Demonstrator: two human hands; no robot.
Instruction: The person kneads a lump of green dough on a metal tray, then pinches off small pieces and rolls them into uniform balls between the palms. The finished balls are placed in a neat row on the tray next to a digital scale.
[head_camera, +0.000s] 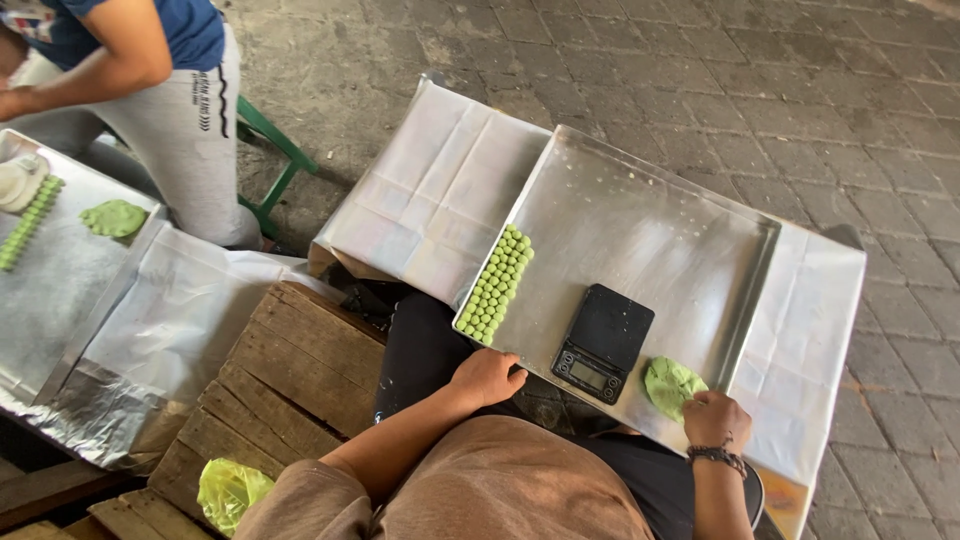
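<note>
Meanwhile, two hands rest at a metal tray (640, 215) of green dough.

Right hand (714, 418) pinches the edge of a flattened green dough lump (670, 385) lying at the tray's near corner, just beside a small black digital scale (604, 343). Left hand (487, 377) curls loosely on the tray's near edge, holding nothing. Rolled green dough balls (496, 284) sit in tight rows along the tray's left edge.
</note>
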